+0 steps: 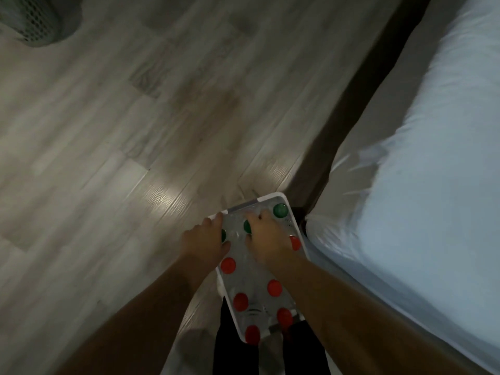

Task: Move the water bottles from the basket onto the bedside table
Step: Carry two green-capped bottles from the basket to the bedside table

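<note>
A white basket (290,212) stands on the floor by the bed corner, full of upright clear water bottles. Several have red caps (228,265), and one free bottle at the far right corner has a green cap (280,210). My left hand (203,240) reaches into the basket's far left side, fingers curled down round a green-capped bottle (223,235). My right hand (269,240) is beside it, fingers curled over another green-capped bottle (247,227). Both bottles are mostly hidden under the hands. The frame is blurred. No bedside table is in view.
A bed with a pale sheet (433,171) fills the right side, with a dark bed frame (351,104) along its edge. Grey wood-look floor (135,131) spreads to the left. A mesh bin (35,20) stands at the top left. My dark-trousered legs (224,347) are below the basket.
</note>
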